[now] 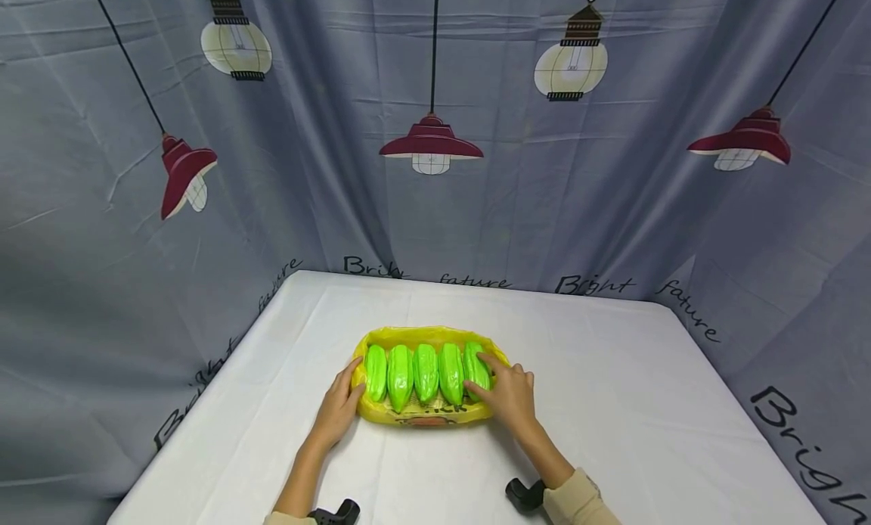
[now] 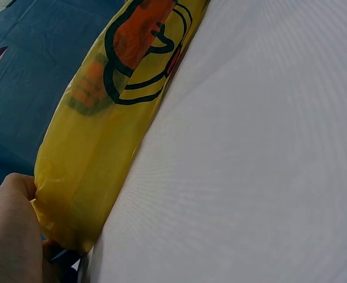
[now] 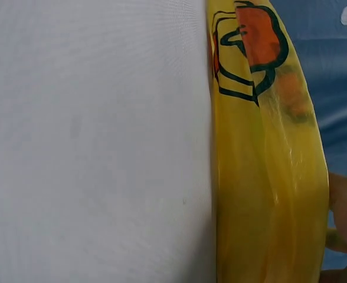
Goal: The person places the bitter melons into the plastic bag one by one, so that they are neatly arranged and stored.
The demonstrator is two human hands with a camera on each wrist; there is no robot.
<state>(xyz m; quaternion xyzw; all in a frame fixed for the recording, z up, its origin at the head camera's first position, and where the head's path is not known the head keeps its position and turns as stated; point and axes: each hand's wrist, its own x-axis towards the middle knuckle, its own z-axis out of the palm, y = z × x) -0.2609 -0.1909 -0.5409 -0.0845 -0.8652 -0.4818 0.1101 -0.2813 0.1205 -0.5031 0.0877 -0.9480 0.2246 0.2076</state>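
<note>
A yellow basket [image 1: 430, 333], wrapped in printed plastic film, sits in the middle of the table. Inside it several bright green, ridged gourds [image 1: 426, 374] lie side by side in a row. My left hand [image 1: 336, 408] grips the basket's left end, its thumb over the rim. At the right end, my right hand [image 1: 512, 392] reaches over the rim, with thumb and index finger around the rightmost green gourd [image 1: 474, 365]. Both wrist views show the basket's yellow side wall [image 2: 97, 159] with an orange cartoon print; it hides the gourds there.
A white cloth [image 1: 612, 404] covers the table. Grey-blue curtains [image 1: 435, 222] with printed lamps and lettering hang behind it and along both sides. Black wrist mounts [image 1: 524, 495] sit on both forearms, near the table's front.
</note>
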